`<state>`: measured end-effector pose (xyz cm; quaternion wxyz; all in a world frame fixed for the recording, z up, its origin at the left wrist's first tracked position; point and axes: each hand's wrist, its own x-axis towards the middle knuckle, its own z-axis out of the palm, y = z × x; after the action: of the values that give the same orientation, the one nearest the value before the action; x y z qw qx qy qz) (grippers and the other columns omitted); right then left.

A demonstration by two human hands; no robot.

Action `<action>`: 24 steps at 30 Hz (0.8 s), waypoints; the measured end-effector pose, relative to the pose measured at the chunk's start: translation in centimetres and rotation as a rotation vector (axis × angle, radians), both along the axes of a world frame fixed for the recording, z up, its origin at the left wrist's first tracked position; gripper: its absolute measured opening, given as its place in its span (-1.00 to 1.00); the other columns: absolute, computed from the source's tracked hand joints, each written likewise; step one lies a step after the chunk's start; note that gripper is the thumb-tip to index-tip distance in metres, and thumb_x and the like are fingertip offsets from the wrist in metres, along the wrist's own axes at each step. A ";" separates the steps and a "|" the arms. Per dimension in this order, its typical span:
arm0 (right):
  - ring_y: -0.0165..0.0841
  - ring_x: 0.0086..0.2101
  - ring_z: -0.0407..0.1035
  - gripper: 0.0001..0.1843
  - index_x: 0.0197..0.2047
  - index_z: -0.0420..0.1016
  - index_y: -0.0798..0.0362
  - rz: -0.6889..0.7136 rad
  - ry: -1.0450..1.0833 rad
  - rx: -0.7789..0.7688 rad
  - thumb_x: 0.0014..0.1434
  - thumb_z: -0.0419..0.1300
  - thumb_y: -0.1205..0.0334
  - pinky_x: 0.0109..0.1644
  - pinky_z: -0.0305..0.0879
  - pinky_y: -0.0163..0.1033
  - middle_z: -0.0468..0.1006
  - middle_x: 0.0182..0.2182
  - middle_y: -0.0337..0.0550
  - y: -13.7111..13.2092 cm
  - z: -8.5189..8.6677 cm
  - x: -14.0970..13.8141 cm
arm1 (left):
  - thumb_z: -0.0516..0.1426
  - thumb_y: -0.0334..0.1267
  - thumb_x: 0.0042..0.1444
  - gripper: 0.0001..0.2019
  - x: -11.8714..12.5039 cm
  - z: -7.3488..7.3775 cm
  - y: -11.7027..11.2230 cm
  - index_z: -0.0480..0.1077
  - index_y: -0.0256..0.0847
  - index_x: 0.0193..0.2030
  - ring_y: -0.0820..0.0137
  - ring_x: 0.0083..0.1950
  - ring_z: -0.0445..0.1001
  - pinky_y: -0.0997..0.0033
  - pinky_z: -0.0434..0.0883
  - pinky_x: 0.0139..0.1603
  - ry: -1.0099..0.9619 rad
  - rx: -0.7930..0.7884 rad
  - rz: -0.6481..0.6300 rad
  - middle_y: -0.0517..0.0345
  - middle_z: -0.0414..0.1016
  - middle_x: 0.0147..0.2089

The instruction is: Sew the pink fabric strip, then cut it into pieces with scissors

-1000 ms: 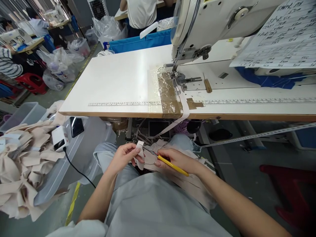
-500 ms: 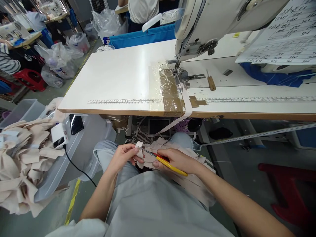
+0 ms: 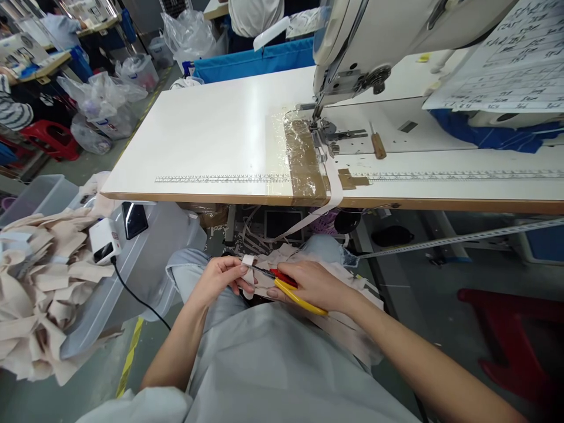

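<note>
Over my lap, my left hand (image 3: 224,277) pinches a narrow pale fabric strip (image 3: 248,276) between thumb and fingers. My right hand (image 3: 315,285) is wrapped round scissors (image 3: 304,301) with yellow and red handles. Their dark blades point left and reach the strip beside my left fingertips; whether they touch it I cannot tell. Beige fabric pieces (image 3: 282,258) lie across my lap, partly covered by my hands and the scissors. Beyond them, a pale band (image 3: 335,185) hangs from the sewing machine (image 3: 341,88) over the table edge.
The white table (image 3: 211,135) ends just beyond my hands. A wood-handled tool (image 3: 378,145) lies by the machine. On the left, a plastic bin (image 3: 154,264) stands near heaped beige pieces (image 3: 39,282), a phone (image 3: 134,220) and a white device (image 3: 104,241). A red stool (image 3: 506,341) is at right.
The scissors have shifted slightly left, and their red and yellow handles look a little further apart. My left hand keeps its pinch on the strip. The whole view has moved very slightly.
</note>
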<state>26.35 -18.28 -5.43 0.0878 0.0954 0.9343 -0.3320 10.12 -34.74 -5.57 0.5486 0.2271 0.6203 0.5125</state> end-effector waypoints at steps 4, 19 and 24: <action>-0.39 -0.59 0.14 -0.45 -0.56 0.18 0.01 -0.036 0.022 -0.001 0.15 0.07 -0.29 -0.50 -0.15 -0.27 0.33 -0.62 -0.22 -0.2 -0.3 -0.2 | 0.24 0.03 0.00 -0.64 0.0 0.2 -0.1 0.40 -0.30 -0.44 0.32 -0.44 0.57 0.53 0.32 -0.54 -0.008 -0.019 0.013 -0.02 0.59 -0.37; -0.44 -0.52 0.18 -0.67 -0.47 0.15 0.02 -0.278 0.212 -0.639 0.07 0.12 -0.04 -0.47 0.14 -0.35 0.27 -0.58 -0.33 -1.5 -0.2 -2.5 | 0.27 -0.04 0.01 -0.58 1.6 0.6 1.4 0.25 -0.21 -0.11 0.30 -0.32 0.58 0.45 0.43 -0.39 -0.008 0.027 -0.061 0.14 0.54 -0.36; -0.42 -0.50 0.21 -0.76 -0.44 0.23 0.03 -0.374 0.338 -0.498 0.07 0.12 0.05 -0.44 0.18 -0.32 0.32 -0.53 -0.29 -0.5 0.8 -1.7 | 0.21 0.02 0.04 -0.66 0.3 -0.1 1.4 0.37 -0.25 -0.27 0.46 -0.55 0.44 0.53 0.29 -0.55 0.124 -0.036 -0.197 0.24 0.43 -0.54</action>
<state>24.64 -18.75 -4.63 -0.1096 0.1841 0.7926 -0.5709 10.40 -33.38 -5.68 0.5609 0.3085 0.6369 0.4297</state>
